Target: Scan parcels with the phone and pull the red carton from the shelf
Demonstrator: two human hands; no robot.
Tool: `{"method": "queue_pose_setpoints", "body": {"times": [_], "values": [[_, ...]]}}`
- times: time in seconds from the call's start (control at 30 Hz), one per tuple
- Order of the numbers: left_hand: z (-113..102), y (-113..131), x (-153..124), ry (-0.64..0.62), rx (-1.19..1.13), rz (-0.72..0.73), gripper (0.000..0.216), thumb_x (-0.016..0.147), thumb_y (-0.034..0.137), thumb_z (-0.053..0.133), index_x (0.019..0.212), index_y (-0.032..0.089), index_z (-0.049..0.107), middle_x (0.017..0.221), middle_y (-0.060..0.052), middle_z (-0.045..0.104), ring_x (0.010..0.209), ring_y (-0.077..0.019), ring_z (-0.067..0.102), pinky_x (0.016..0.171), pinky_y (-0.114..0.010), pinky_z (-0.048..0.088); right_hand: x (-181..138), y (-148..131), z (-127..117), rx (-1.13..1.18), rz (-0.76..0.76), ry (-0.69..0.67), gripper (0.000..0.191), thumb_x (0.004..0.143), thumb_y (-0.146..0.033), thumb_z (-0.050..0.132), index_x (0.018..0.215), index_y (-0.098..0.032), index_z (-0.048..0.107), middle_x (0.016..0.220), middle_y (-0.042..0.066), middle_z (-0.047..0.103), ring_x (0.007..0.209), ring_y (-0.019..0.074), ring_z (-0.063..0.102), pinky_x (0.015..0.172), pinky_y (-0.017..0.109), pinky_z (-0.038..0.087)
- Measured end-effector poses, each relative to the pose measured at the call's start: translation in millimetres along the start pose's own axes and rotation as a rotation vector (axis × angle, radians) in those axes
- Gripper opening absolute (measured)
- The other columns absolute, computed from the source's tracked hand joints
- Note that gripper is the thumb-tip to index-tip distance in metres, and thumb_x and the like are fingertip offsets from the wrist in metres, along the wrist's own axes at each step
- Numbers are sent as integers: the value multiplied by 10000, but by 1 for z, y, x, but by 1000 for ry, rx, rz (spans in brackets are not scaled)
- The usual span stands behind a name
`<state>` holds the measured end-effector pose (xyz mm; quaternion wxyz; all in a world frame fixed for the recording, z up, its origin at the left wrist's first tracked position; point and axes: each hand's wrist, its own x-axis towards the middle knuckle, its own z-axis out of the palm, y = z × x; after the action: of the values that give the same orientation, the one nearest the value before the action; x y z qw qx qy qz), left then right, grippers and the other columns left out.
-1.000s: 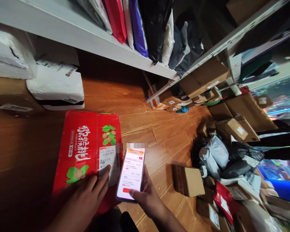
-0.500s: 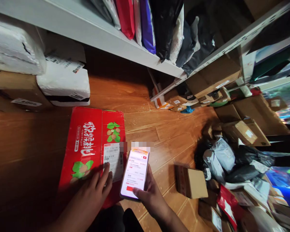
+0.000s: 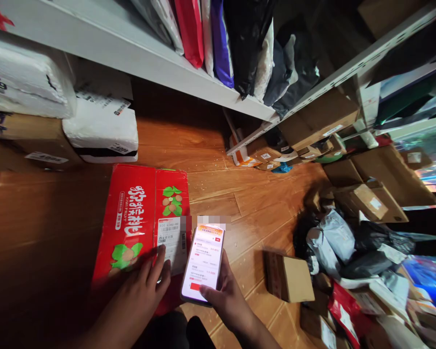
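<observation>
A red kiwi fruit carton [image 3: 134, 194] lies on the wooden floor in front of me, green leaves and brown fruit printed on its top. On its right part is a white shipping label [image 3: 171, 240]. My left hand [image 3: 148, 286] rests on the carton, fingers stretched out, the fingertips at the label's lower left edge. My right hand [image 3: 227, 291] holds a smartphone [image 3: 205, 261] over the carton's right edge. Its screen is lit, and the thumb lies on the lower part beside a red button. The phone's top edge is pixelated.
White foam boxes [image 3: 101, 128] and a brown carton [image 3: 32, 140] stand at the left. Above runs a white shelf [image 3: 131, 63] with bagged parcels. A small cardboard box [image 3: 294, 278] sits on the floor [image 3: 218, 194], and a heap of grey and black parcel bags [image 3: 336, 235] lies at the right.
The view has shifted slightly, so the carton and shelf sit a little lower in the picture. Both hands and the phone keep nearly the same place over the carton.
</observation>
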<state>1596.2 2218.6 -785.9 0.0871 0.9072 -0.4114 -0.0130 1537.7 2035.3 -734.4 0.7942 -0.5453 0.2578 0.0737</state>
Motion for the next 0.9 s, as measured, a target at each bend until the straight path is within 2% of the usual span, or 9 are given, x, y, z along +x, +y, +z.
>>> {"method": "queue_pose_setpoints", "body": {"times": [0.13, 0.2, 0.33, 0.5, 0.6, 0.9], "values": [[0, 0, 0, -24, 2, -2, 368, 790, 126, 541, 1113, 241, 676, 1326, -115, 555, 1046, -225, 610, 766, -279, 554, 0, 0, 2, -3, 5, 1, 742, 635, -241, 791, 1233, -277, 353, 1198, 78, 649, 1064, 242, 634, 867, 382, 514], [0, -2, 1, -25, 22, 23, 380, 789, 108, 533, 1105, 260, 678, 1342, -80, 548, 985, -207, 616, 723, -269, 551, 1, -1, 2, -5, 3, -1, 746, 631, -248, 793, 1230, -277, 350, 1200, 80, 646, 1072, 244, 629, 871, 385, 512], [2, -5, 5, -26, 56, 107, 380, 771, 119, 543, 1095, 261, 680, 1398, -29, 496, 925, -218, 600, 736, -315, 551, 1, -1, 2, -28, 7, -5, 723, 634, -269, 789, 1219, -279, 363, 1186, 80, 646, 1059, 257, 631, 867, 405, 512], [11, -8, 9, -103, 52, 154, 480, 721, 67, 551, 1122, 311, 655, 1450, 11, 429, 915, -246, 596, 686, -359, 545, 0, -1, 2, -34, 8, 10, 703, 637, -229, 780, 1205, -289, 369, 1213, 75, 633, 1095, 263, 617, 896, 429, 506], [14, -8, 9, -117, 31, 167, 515, 711, 50, 554, 1141, 319, 644, 1445, 2, 437, 895, -243, 599, 675, -358, 540, 0, -2, 3, -31, 27, 16, 702, 629, -212, 778, 1199, -279, 372, 1186, 72, 643, 1065, 257, 629, 870, 417, 513], [18, -10, 6, -105, 15, 194, 548, 708, 34, 534, 1192, 279, 613, 1497, -30, 350, 1001, -266, 578, 781, -397, 525, 3, -2, 3, -30, 13, 31, 701, 610, -211, 784, 1184, -263, 386, 1186, 64, 642, 1092, 253, 614, 866, 371, 494]]}}
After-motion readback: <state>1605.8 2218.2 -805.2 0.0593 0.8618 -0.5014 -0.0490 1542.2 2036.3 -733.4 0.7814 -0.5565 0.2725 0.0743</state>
